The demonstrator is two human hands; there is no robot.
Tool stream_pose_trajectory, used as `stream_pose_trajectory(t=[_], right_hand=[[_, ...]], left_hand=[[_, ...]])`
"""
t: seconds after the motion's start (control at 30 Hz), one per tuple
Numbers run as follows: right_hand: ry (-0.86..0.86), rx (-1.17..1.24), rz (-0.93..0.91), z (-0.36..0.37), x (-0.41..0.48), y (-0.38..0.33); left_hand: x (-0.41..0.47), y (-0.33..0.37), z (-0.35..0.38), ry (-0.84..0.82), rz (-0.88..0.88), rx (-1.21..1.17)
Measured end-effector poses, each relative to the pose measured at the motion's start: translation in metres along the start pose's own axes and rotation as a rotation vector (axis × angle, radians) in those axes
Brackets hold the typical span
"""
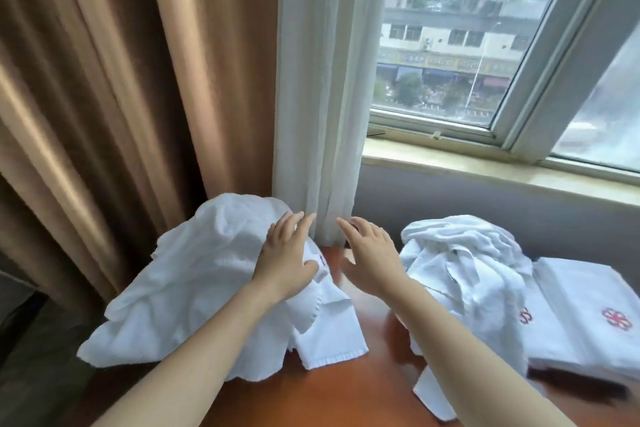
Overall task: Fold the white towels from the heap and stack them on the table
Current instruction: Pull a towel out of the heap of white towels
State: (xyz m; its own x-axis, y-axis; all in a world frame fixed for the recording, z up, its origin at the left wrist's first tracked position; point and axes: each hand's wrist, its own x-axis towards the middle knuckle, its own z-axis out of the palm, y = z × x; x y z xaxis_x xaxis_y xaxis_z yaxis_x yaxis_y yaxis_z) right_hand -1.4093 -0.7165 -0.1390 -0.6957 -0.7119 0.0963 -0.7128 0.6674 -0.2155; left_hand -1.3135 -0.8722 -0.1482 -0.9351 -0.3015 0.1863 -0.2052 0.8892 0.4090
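A big heap of crumpled white towels (194,274) lies on the left of the brown wooden table (332,392) and hangs over its left edge. My left hand (285,253) rests flat on top of this heap with straight fingers. My right hand (370,253) hovers open over the bare wood beside it, touching nothing. A second crumpled bunch of white towels (464,270) sits to the right. Folded white towels (588,315) with red embroidered marks are stacked at the far right.
Brown curtains (114,97) and a white sheer curtain (318,97) hang right behind the table. A window (450,45) with a stone sill (485,166) runs along the back right. The floor lies dark at lower left.
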Motion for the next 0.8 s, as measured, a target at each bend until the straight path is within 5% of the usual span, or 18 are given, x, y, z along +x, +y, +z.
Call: stream_pose_trajectory(t=[0.2,0.8], right_hand=[[-0.021,-0.038,0.151,-0.018,-0.07,0.089],[-0.135,-0.123,0.312,-0.038,-0.146,0.291]], left_hand=[[0.005,0.089,0.055,-0.201,0.082,0.036],[0.049,0.24,0.172,-0.401,0.104,0.056]])
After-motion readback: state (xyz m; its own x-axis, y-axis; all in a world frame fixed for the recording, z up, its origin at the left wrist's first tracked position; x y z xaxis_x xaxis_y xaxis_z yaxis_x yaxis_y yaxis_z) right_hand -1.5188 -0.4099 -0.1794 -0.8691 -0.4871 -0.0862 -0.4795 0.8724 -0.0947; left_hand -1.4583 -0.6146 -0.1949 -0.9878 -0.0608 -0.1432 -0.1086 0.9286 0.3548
